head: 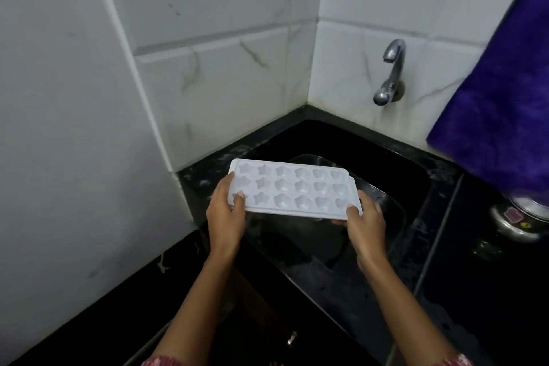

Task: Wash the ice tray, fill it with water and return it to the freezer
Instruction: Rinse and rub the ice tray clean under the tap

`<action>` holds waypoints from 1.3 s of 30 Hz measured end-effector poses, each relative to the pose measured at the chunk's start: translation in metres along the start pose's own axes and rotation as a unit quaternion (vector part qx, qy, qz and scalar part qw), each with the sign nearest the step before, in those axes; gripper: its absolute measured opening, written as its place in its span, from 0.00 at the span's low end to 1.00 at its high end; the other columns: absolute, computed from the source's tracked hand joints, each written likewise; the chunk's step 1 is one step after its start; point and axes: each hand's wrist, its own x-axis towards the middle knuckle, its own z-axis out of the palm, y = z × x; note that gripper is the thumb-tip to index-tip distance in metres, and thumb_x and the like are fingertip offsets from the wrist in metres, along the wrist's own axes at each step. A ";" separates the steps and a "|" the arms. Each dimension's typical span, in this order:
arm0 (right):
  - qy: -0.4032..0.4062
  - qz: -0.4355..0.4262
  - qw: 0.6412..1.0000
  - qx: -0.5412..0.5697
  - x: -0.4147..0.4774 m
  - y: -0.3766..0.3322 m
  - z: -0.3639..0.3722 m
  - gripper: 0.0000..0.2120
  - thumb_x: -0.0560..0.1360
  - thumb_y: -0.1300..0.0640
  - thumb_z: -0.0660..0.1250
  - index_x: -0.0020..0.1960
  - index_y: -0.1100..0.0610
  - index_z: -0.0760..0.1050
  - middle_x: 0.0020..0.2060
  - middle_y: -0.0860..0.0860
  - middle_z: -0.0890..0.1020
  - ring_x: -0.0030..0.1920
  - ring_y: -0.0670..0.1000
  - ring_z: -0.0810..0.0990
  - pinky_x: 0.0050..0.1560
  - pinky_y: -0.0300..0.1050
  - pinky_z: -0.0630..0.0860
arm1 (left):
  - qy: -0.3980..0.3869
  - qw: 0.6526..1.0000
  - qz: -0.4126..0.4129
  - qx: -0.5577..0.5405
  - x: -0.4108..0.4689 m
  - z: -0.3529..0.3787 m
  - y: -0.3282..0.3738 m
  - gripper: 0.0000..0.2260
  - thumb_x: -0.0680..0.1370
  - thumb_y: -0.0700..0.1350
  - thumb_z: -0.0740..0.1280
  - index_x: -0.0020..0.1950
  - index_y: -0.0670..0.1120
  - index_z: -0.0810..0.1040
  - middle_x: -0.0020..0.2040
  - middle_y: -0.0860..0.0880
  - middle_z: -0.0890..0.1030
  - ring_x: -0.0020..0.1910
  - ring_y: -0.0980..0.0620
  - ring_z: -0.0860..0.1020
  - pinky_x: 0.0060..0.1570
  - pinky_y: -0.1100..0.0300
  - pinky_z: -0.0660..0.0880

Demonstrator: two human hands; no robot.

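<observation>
1. Ice tray (289, 189): white, three rows of star and heart hollows facing up, held roughly level above the black sink (395, 154), touching neither it nor the worktop (475, 282)
2. Left hand (224, 215): grasps the tray's left end, thumb on top, fingers (226, 184) wrapped round the edge
3. Right hand (364, 226): grasps the tray's near right corner, thumb on the rim, other fingers behind the edge
4. Tap (392, 71): metal, on the tiled wall behind the sink, well apart from the tray
5. Purple towel (502, 110): hangs at right, above a metal pot (517, 221) on the worktop
</observation>
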 end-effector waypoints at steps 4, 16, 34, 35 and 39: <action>0.048 0.012 0.999 -0.002 0.030 0.005 0.000 0.21 0.77 0.63 0.54 0.68 0.54 0.67 0.62 0.54 0.68 0.54 0.51 0.70 0.53 0.45 0.69 | -0.045 0.998 0.003 -0.041 0.039 0.035 -0.001 0.20 0.77 0.38 0.62 0.69 0.45 0.69 0.67 0.51 0.71 0.60 0.60 0.67 0.56 0.70 0.62; 0.169 0.097 0.981 0.013 0.109 0.019 -0.002 0.22 0.78 0.63 0.52 0.71 0.56 0.63 0.62 0.55 0.66 0.58 0.54 0.73 0.63 0.53 0.71 | -0.200 0.871 -0.253 -0.370 0.101 0.152 0.006 0.21 0.77 0.49 0.65 0.68 0.49 0.64 0.58 0.46 0.77 0.51 0.46 0.80 0.36 0.53 0.80; 0.057 -0.166 0.890 -0.422 0.319 -0.044 -0.009 0.31 0.74 0.57 0.67 0.72 0.55 0.56 0.68 0.57 0.61 0.60 0.61 0.70 0.55 0.53 0.73 | -0.227 0.848 -0.296 -0.376 0.152 0.231 -0.005 0.15 0.82 0.43 0.55 0.69 0.47 0.63 0.61 0.41 0.75 0.53 0.41 0.80 0.35 0.49 0.80; 0.034 -0.172 0.864 -0.473 0.332 -0.045 -0.004 0.33 0.73 0.57 0.68 0.73 0.55 0.55 0.70 0.58 0.59 0.60 0.62 0.71 0.55 0.54 0.73 | -0.223 0.850 -0.295 -0.374 0.154 0.232 -0.007 0.15 0.82 0.43 0.55 0.69 0.48 0.63 0.61 0.42 0.76 0.53 0.41 0.80 0.35 0.49 0.80; 0.014 -0.179 0.782 -0.597 0.364 -0.038 0.009 0.32 0.70 0.65 0.70 0.69 0.59 0.59 0.71 0.60 0.57 0.59 0.64 0.71 0.52 0.52 0.75 | -0.207 0.854 -0.304 -0.369 0.160 0.238 -0.018 0.15 0.81 0.44 0.56 0.68 0.49 0.63 0.60 0.43 0.76 0.52 0.42 0.80 0.34 0.50 0.80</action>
